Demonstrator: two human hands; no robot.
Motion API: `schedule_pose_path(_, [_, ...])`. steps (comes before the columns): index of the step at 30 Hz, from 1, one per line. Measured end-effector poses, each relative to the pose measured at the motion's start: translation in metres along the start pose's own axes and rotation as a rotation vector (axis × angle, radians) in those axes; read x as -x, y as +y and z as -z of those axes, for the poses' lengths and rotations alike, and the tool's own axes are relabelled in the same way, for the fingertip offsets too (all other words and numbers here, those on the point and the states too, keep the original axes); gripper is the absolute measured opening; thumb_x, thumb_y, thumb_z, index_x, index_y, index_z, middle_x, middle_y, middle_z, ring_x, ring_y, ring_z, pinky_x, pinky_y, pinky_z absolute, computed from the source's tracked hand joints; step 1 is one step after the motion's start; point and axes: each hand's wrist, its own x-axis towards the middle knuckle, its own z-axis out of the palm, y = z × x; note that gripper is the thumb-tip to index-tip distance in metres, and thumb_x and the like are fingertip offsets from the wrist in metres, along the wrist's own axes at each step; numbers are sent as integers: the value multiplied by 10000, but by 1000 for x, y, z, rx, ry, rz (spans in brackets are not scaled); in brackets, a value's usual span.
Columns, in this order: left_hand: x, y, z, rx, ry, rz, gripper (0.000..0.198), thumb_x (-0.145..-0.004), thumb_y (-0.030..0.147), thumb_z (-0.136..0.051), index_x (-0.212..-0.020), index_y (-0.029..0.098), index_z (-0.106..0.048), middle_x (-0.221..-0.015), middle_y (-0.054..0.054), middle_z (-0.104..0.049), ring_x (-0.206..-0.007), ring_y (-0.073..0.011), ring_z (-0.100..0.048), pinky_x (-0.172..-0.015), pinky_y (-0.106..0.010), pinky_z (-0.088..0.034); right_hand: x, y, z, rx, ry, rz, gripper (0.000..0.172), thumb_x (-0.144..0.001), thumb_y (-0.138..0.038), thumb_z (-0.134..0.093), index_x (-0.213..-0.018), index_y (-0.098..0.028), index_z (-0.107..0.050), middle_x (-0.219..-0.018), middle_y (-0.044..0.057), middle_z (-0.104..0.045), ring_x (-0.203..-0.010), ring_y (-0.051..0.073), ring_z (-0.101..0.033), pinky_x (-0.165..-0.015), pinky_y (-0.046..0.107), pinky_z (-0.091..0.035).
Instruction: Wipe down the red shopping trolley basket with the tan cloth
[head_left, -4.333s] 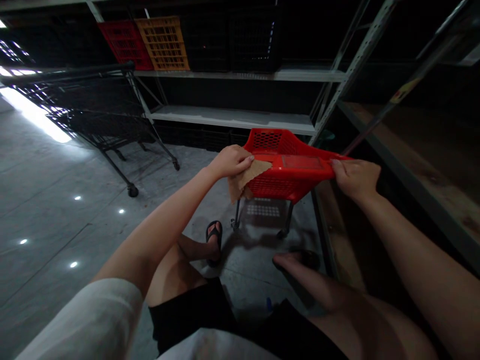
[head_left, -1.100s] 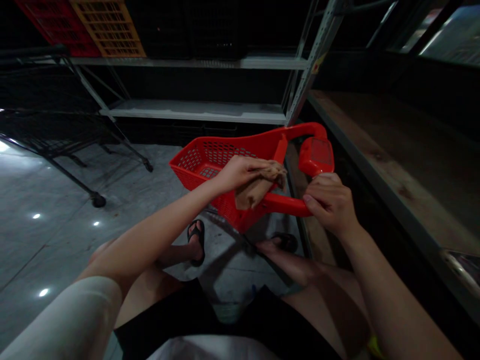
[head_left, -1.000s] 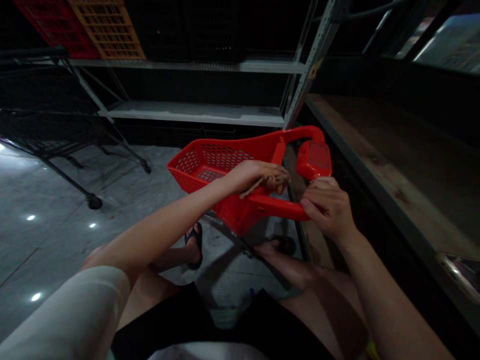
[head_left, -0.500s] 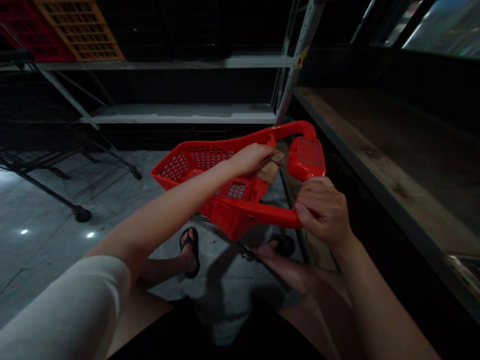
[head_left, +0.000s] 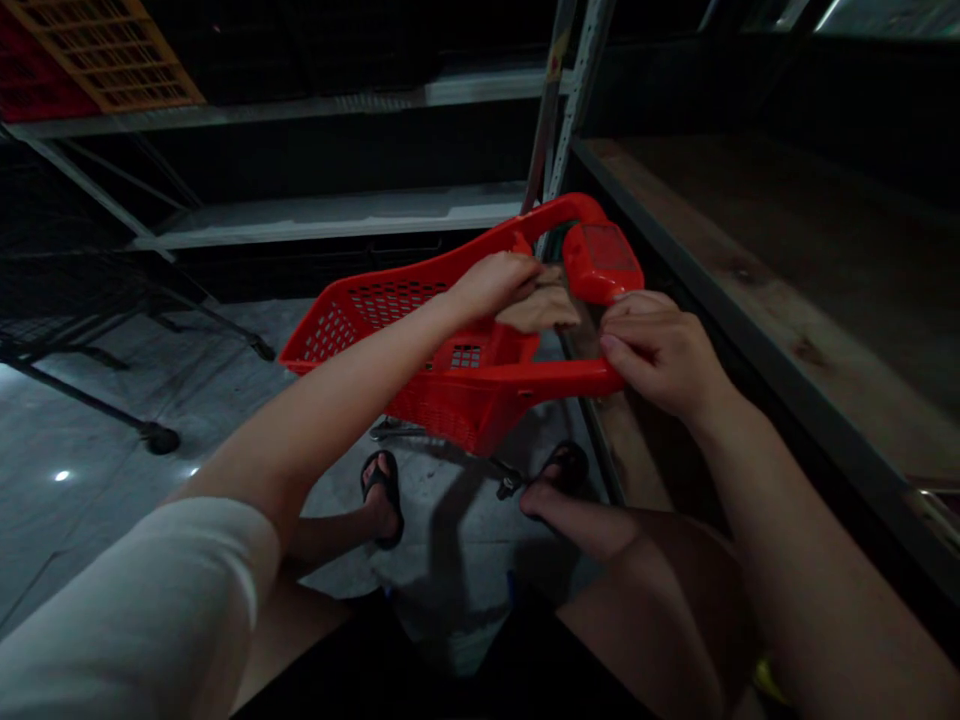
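holding a tan cloth [head_left: 541, 308] at the back of a red cart [head_left: 465, 405]
since a second ago the cloth is fanning wider, perhaps covering more surface; the left hand [head_left: 499, 285] is pinching it, the right hand [head_left: 664, 350] is clenching the handle [head_left: 566, 379]; the glossy, perforated cart is standing beside a wooden ledge [head_left: 750, 255]; the cloth is looking limp

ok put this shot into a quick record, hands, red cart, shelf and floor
left hand: holding a brown cloth near the handle of the red cart
right hand: gripping that handle
red cart: perforated sides, on wheels
shelf rack: beyond the cart, orange crate and red crate on its upper level
floor: grey, dark wheeled frame standing at picture left
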Motion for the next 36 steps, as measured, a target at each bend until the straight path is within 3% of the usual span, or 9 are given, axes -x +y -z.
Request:
schedule_pose_path(4, [-51, -23, -5, -94, 35, 225, 288, -1039, 144, -509, -1201, 91, -740, -1244, -187, -760, -1156, -249, -696, -1041, -350, -522, -11, -5, 0, 174, -69, -10, 330, -960, -303, -529, -672, -244, -678, -838, 50, -768, -872, 230, -697, -921, 431, -550])
schedule_pose_path(8, [-63, -23, -8, -68, 52, 256, 328, -1027, 97, -484, -1250, 82, -724, -1258, -184, -741, -1151, -233, -678, -1050, -342, -509, -20, -28, -23, 482, -7, -124, 387, -987, -298, -514, -675, -207, -725, -681, 95, -721, -752, 237, -667, -742, 389, -493])
schedule_pose_path(11, [-44, -15, -9, -22, 59, 171, 399, -1032, 119, -503, -1386, 141, -687, -1334, -164, -713, -1193, -251, -680, -1061, -365, -515, -23, -41, -44, 621, 37, -209, 414, -987, -313, -502, -705, -179, -774, -622, 99, -703, -644, 219, -628, -679, 365, -430])
schedule_pose_path(15, [9, 2, 0, 50, 74, 39, 398, -1019, 135, -518, -1364, 171, -713, -1326, -132, -724, -1232, -249, -683, -1083, -360, -522, -24, -42, -55, 688, 120, -236, 415, -979, -313, -515, -718, -168, -803, -612, 99, -718, -589, 196, -602, -659, 343, -372])
schedule_pose_path(19, [54, 23, 13, 200, 22, -154, 347, -1039, 256, -587, -1355, 181, -711, -1419, -119, -705, -1301, -239, -667, -1136, -375, -511, -19, -38, -53, 682, 172, -115, 383, -955, -297, -557, -666, -175, -778, -615, 86, -733, -559, 183, -593, -652, 348, -355])
schedule_pose_path(22, [60, 25, 16, 289, 6, -221, 297, -1020, 294, -665, -1289, 186, -730, -1360, -109, -739, -1269, -221, -686, -1114, -362, -520, -15, -38, -51, 672, 232, -16, 363, -936, -275, -577, -622, -192, -739, -585, 59, -712, -553, 173, -583, -659, 351, -362])
schedule_pose_path(28, [16, -15, 3, 210, 115, -38, 158, -998, 186, -642, -1119, 151, -737, -1076, -80, -786, -991, -198, -726, -891, -297, -533, -11, -41, -49, 684, 306, 87, 398, -932, -240, -576, -540, -216, -636, -531, 14, -654, -532, 154, -530, -644, 354, -362])
schedule_pose_path(32, [-24, -44, -3, 87, 169, 96, 181, -1033, 185, -578, -1134, 124, -716, -1136, -122, -769, -1033, -232, -712, -926, -328, -526, -13, -36, -51, 708, 355, 86, 402, -925, -230, -591, -524, -221, -614, -512, 5, -635, -532, 152, -516, -651, 356, -372])
schedule_pose_path(36, [-56, -59, -4, -13, 164, 271, 240, -1035, 156, -548, -1215, 120, -703, -1247, -203, -737, -1145, -291, -700, -999, -393, -523, -18, -26, -52, 691, 347, 85, 391, -922, -220, -593, -532, -216, -626, -524, 14, -647, -539, 152, -527, -668, 360, -380])
